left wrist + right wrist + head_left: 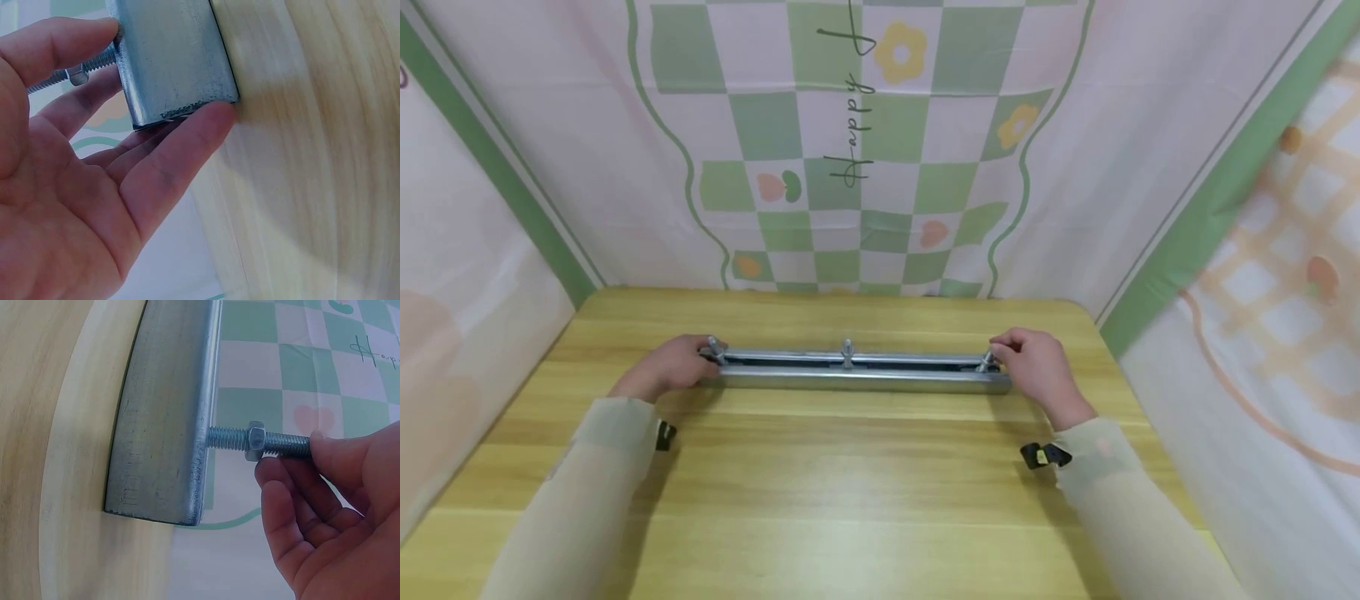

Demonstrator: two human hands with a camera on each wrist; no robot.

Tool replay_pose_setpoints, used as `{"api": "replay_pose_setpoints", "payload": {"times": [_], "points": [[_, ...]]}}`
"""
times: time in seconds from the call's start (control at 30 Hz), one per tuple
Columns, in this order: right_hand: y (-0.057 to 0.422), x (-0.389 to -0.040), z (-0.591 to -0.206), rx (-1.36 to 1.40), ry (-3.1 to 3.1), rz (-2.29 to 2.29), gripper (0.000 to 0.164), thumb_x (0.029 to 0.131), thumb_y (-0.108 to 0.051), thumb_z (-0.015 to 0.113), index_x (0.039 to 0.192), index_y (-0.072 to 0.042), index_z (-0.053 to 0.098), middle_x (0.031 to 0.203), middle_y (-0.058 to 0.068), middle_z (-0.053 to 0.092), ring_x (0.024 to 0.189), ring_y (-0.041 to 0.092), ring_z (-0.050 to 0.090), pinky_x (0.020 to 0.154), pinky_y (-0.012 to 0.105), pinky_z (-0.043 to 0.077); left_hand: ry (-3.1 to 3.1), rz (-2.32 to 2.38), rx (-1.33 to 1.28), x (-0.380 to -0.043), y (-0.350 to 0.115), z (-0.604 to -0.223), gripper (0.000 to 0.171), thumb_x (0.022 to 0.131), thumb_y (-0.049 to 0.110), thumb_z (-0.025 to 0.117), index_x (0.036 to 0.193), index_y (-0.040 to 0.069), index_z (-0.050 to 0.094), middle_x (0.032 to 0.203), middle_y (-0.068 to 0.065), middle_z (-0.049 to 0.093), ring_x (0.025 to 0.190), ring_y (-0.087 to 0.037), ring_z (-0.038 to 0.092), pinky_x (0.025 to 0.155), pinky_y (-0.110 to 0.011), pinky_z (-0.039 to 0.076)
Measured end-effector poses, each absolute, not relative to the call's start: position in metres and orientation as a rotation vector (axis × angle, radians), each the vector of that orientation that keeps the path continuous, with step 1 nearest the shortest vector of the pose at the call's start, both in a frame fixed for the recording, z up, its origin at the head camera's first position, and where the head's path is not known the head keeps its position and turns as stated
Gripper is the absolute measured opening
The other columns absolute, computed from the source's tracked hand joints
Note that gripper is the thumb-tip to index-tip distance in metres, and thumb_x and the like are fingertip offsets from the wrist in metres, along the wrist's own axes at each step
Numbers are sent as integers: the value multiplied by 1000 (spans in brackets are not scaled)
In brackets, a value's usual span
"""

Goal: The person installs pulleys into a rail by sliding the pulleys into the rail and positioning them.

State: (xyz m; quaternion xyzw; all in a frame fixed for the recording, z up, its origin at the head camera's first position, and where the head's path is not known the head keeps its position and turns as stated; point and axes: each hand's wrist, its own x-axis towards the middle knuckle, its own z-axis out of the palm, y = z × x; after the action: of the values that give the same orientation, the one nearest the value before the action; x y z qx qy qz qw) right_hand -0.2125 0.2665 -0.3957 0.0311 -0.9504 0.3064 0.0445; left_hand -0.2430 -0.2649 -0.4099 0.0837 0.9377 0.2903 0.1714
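A silvery steel channel (865, 382) lies lengthwise across the table with its slot facing up. Three threaded bolts stand up from the slot: a left bolt (715, 350), a middle bolt (847, 353) and a right bolt (287, 445) carrying a hex nut (255, 441). My left hand (676, 363) grips the channel's left end, thumb on the upper edge beside the left bolt, little finger at the lower corner. At the other end, my right hand (1037, 371) pinches the tip of the right bolt between thumb and fingers, above the nut.
The channel rests on a light wood-grain table (842, 483), toward its far edge. A patterned curtain (895, 150) hangs behind the table, with more cloth at both sides. A black strap piece (1045, 455) shows at the right sleeve.
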Motion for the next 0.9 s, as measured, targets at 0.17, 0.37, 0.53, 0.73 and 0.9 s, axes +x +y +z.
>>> {"api": "replay_pose_setpoints", "payload": {"times": [0.17,0.37,0.53,0.73,0.9], "points": [[267,-211,-397,91,-2903,942,26,103,-22,56,115,-3,70,100,12,71,78,23,63,65,39,50,2676,811,236,-243,-264,-410,46,91,20,63,133,1,58,130,-27,55,108,-39,52,93,-60,41],[266,-209,-397,84,-2905,943,26,103,-22,56,115,-4,70,105,14,70,79,24,62,65,39,49,2676,820,234,-243,-263,-410,50,91,20,64,135,0,56,132,-30,53,111,-41,51,96,-62,39],[264,-209,-398,74,-2898,953,27,103,-22,55,116,-4,70,106,14,70,82,25,62,65,39,50,2676,823,237,-245,-265,-411,46,90,19,65,131,1,58,127,-25,57,106,-38,53,92,-58,42],[264,-211,-400,76,-2883,950,27,103,-22,55,115,-4,71,105,14,70,79,24,61,66,39,49,2666,853,236,-245,-265,-410,44,89,16,65,129,0,59,126,-26,57,108,-39,53,92,-57,42],[264,-211,-401,74,-2871,946,25,103,-22,55,112,-5,71,105,14,70,81,25,61,67,40,49,2661,856,228,-244,-263,-409,46,89,16,66,130,-1,58,130,-28,54,111,-41,51,94,-58,41]]}}
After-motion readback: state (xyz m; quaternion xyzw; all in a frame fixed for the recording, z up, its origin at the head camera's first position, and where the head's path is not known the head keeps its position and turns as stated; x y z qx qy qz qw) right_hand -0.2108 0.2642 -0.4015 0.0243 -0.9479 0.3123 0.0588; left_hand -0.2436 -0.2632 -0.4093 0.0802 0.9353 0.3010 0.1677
